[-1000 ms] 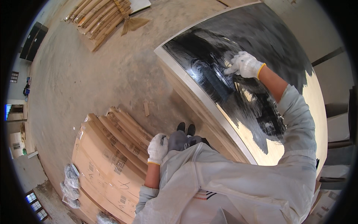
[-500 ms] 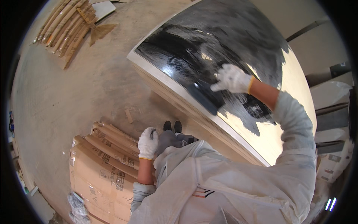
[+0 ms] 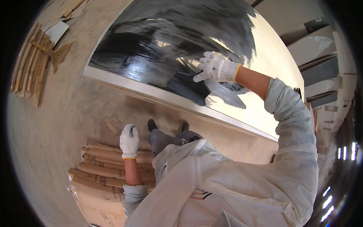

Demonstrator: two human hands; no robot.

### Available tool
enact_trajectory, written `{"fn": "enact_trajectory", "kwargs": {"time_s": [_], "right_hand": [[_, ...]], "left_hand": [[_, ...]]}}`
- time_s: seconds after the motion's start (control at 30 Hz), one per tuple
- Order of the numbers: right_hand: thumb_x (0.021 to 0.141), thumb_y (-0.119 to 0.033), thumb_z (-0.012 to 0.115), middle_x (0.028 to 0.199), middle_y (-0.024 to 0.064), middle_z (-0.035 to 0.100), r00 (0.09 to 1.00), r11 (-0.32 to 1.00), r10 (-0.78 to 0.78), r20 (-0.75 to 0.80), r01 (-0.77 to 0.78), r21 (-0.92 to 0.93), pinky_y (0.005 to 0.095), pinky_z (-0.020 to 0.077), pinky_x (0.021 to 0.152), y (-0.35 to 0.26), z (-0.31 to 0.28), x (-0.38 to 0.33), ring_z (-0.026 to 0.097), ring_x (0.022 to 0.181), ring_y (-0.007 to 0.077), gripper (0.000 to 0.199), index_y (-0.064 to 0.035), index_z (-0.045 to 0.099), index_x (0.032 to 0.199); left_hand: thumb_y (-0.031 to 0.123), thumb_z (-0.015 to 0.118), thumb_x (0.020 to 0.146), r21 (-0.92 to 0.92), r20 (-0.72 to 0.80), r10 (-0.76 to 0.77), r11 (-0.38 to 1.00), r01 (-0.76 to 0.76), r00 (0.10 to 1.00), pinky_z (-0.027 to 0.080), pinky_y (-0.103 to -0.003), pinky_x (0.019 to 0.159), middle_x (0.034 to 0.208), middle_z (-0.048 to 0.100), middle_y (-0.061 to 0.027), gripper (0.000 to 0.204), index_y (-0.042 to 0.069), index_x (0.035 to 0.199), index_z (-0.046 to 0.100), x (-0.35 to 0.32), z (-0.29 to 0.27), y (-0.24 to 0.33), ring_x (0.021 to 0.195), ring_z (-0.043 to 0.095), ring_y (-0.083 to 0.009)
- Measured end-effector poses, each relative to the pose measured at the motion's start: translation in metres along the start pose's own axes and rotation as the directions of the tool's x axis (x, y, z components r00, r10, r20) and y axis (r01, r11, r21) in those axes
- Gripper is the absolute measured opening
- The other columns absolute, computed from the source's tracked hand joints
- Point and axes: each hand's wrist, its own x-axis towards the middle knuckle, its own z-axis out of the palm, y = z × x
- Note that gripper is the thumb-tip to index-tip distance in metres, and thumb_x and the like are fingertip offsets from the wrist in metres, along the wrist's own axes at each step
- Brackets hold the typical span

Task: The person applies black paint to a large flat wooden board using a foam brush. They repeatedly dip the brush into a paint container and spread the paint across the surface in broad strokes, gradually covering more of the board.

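Observation:
A wide dark spreader blade is in my right hand, which wears a white knit glove with a yellow cuff. Its edge rests on a large pale board, near the board's front rim. Wet, streaky black coating covers the left and middle of the surface. The right part is bare and shiny. My left hand, gloved alike with a dark smudge by the thumb, hangs closed away from the board. Whether anything lies inside its curled fingers is hidden.
Flattened cardboard cartons stand in a stack below my left hand. A taped cardboard bundle lies at the far left. Wrapped panels lean along the right. A small wood scrap lies on the floor by my shoes.
My view has turned, so the board appears further left and higher. My right hand stays on the spreader at the board's front part. The left hand remains closed.

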Motion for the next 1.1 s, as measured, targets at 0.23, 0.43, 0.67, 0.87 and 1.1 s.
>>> {"fn": "enact_trajectory", "kwargs": {"time_s": [0.23,0.43,0.67,0.87,1.1], "right_hand": [[0.103,-0.020,0.057,0.111,-0.0022,0.070,0.903,0.999,0.028,0.429,-0.007,-0.050,0.0320,0.0459,0.095,-0.025,0.018,-0.128,0.063,0.112,0.0187,0.049,-0.0538,0.072,0.134],[0.096,-0.027,0.066,0.096,-0.0035,0.070,0.937,0.982,0.188,0.295,-0.172,-0.080,0.0389,0.0511,0.090,0.001,0.058,-0.228,0.066,0.100,0.0229,0.035,-0.0491,0.081,0.120],[0.100,-0.022,0.066,0.096,-0.0026,0.072,0.998,0.995,-0.035,-0.043,0.039,0.095,0.0393,0.0496,0.095,0.002,0.073,-0.147,0.066,0.098,0.0241,0.034,-0.0441,0.083,0.120],[0.098,-0.027,0.071,0.118,0.0026,0.080,0.987,0.995,0.043,0.157,-0.058,0.087,0.0418,0.0530,0.104,0.017,0.069,-0.162,0.067,0.122,0.0297,0.033,-0.0432,0.083,0.125],[0.099,-0.015,0.065,0.107,0.0048,0.079,0.998,0.997,-0.053,0.032,0.051,0.058,0.0406,0.0528,0.099,-0.003,0.053,-0.147,0.069,0.104,0.0323,0.045,-0.0447,0.081,0.129]], "left_hand": [[0.013,0.064,0.102,-0.100,-0.066,-0.098,0.991,0.092,0.993,0.059,-0.045,0.091,0.109,0.077,-0.0198,0.020,0.002,0.116,0.074,-0.048,0.037,0.015,0.100,0.075,-0.0390],[0.012,0.065,0.103,-0.101,-0.197,-0.149,0.986,0.131,0.969,0.059,-0.041,0.088,0.106,0.077,-0.0193,0.020,0.001,0.118,0.073,-0.100,0.097,0.046,0.096,0.076,-0.0344],[0.013,0.066,0.104,-0.125,-0.214,-0.116,0.988,0.091,0.970,0.059,-0.038,0.086,0.103,0.077,-0.0177,0.019,0.001,0.117,0.073,-0.169,0.160,0.164,0.090,0.075,-0.0273],[0.014,0.067,0.102,-0.126,-0.221,-0.199,0.977,0.174,0.955,0.060,-0.041,0.085,0.105,0.078,-0.0180,0.019,0.003,0.115,0.074,-0.249,0.189,0.205,0.094,0.077,-0.0335],[0.016,0.067,0.101,-0.064,-0.259,-0.180,0.983,0.169,0.949,0.060,-0.045,0.087,0.108,0.078,-0.0181,0.020,0.005,0.116,0.075,-0.273,0.203,0.217,0.099,0.076,-0.0393]]}}
